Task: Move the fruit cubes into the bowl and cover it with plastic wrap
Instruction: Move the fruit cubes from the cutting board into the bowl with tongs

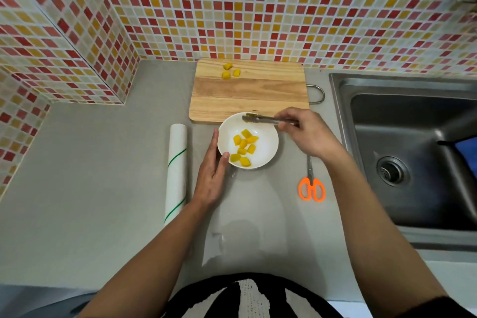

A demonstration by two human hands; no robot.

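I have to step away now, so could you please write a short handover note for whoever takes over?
Left hand: flat against the side of the white bowl, steadying it.
Right hand: holds tongs over the bowl's far rim; nothing visible in their tips.
Done: eight fruit cubes in the bowl.
Left: three cubes on the cutting board; then cover using the plastic wrap roll. Scissors lie right of the bowl.

The right hand (307, 134) hides the tongs' (260, 119) handle end.
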